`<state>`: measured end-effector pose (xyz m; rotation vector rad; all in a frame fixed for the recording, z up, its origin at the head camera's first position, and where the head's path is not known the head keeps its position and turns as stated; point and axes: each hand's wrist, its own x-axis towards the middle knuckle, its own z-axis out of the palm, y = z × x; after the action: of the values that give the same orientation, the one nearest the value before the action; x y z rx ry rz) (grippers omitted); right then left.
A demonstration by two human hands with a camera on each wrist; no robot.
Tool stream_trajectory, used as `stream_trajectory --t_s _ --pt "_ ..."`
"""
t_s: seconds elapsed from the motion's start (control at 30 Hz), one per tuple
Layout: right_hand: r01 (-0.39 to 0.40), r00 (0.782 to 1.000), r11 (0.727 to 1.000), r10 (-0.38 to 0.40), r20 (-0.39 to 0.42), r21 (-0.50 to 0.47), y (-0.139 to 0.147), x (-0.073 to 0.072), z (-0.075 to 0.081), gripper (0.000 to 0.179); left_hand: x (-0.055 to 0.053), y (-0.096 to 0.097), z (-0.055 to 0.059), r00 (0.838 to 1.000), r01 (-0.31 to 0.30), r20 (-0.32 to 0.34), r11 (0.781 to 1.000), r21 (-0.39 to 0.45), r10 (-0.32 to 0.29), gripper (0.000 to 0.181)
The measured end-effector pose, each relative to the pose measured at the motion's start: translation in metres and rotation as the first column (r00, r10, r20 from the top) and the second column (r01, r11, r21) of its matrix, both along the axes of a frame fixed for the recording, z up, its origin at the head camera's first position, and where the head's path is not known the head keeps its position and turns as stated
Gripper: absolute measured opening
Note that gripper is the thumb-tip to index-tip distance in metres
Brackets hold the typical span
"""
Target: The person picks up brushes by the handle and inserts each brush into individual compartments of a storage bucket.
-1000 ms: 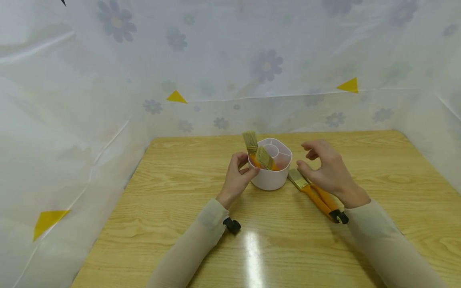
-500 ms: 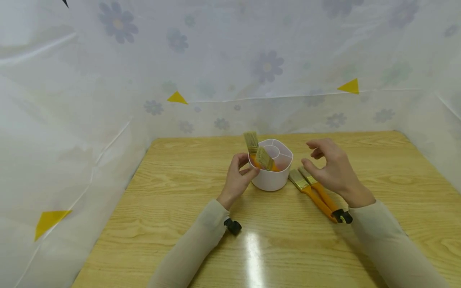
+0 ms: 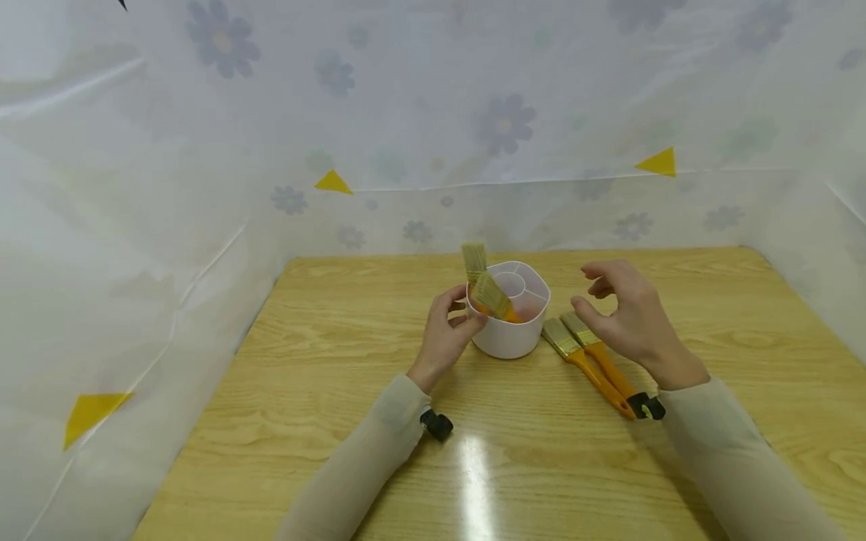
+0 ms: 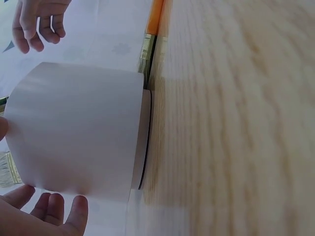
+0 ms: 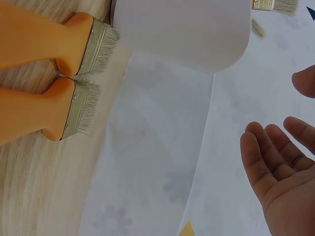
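Observation:
A white round-cornered desk organizer with inner dividers stands on the wooden table. Two paintbrushes lean in its left part, bristles up: one rear brush stands nearly upright, and a front brush tilts left. My left hand holds the organizer's left side, thumb at the front rim and fingers behind it. To the right, my right hand hovers in the air with loosely bent fingers and nothing in them. Below it lie two more orange-handled paintbrushes side by side, bristles towards the organizer.
The wooden table ends at a back edge close behind the organizer. White flower-printed sheeting hangs around the back and sides, with yellow triangles on it. A black wrist device sits at the left cuff.
My right hand has drawn slightly right, away from the organizer, uncovering more of the second brush on the table. The brushes in the organizer have shifted a little. My left hand stays in place.

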<state>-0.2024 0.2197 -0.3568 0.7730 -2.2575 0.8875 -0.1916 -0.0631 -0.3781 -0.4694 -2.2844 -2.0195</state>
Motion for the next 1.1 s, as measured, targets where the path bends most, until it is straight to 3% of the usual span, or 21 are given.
stream_trajectory --t_s 0.2,0.33,0.87,1.1 --pt "0.005 1.000 1.000 -0.005 0.000 -0.001 0.001 -0.001 0.001 0.047 -0.015 0.000 -0.027 0.999 -0.039 -0.028 0.999 -0.006 0.038 0.052" --pt "0.009 1.000 1.000 -0.009 0.004 -0.002 0.002 0.000 0.001 0.047 -0.015 0.001 -0.028 0.999 -0.048 -0.024 0.999 -0.004 0.048 0.055" --pt "0.027 1.000 1.000 -0.027 0.008 0.008 0.003 0.000 0.001 0.045 -0.014 0.002 -0.024 0.999 -0.033 0.021 0.998 0.055 0.032 0.050" --pt "0.042 0.999 0.999 -0.043 0.033 0.009 0.004 -0.001 0.000 0.045 0.000 0.001 0.001 1.000 -0.010 0.006 0.999 0.052 0.009 0.046"
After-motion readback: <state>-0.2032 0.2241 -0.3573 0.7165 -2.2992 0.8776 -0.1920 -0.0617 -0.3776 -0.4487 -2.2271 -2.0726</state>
